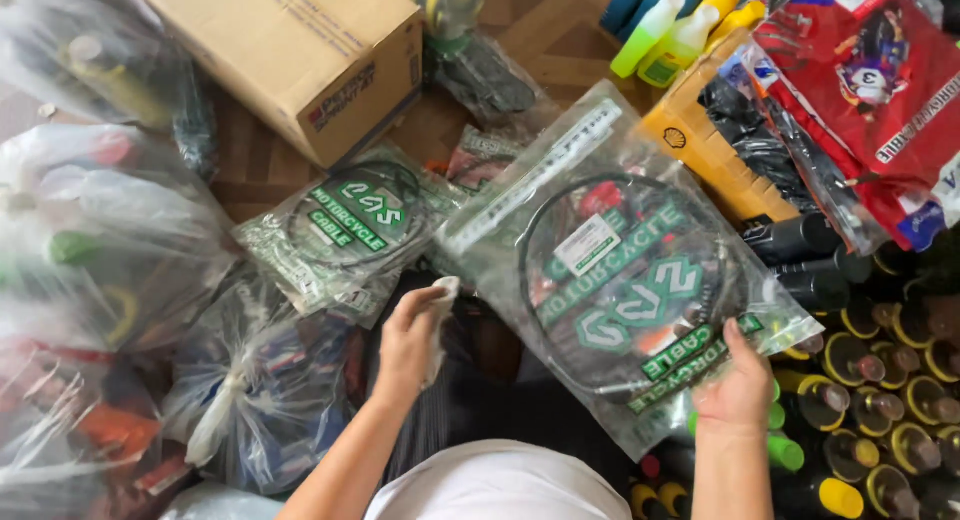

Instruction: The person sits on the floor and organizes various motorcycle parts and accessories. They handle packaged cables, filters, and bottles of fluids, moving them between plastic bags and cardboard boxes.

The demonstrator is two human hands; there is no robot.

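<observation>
My right hand [738, 385] grasps the clear cable packet [620, 270] at its five o'clock corner. My left hand [408, 342] clenches a small white cloth [441, 310] at the packet's eight o'clock.

- Two hands showing: left hand [408, 342], right hand [738, 382]
- One cardboard box [300, 50] sitting top left
- Two clear cable packets lying in plain view: held packet [620, 270], second packet [345, 235]
- Three lime squeeze bottles [668, 35] poking out

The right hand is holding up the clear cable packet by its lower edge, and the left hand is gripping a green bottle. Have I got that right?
Not quite. In the head view the left hand grips a small white cloth, not a green bottle. The rest stands: the right hand holds the clear cable packet by its lower edge.
</observation>
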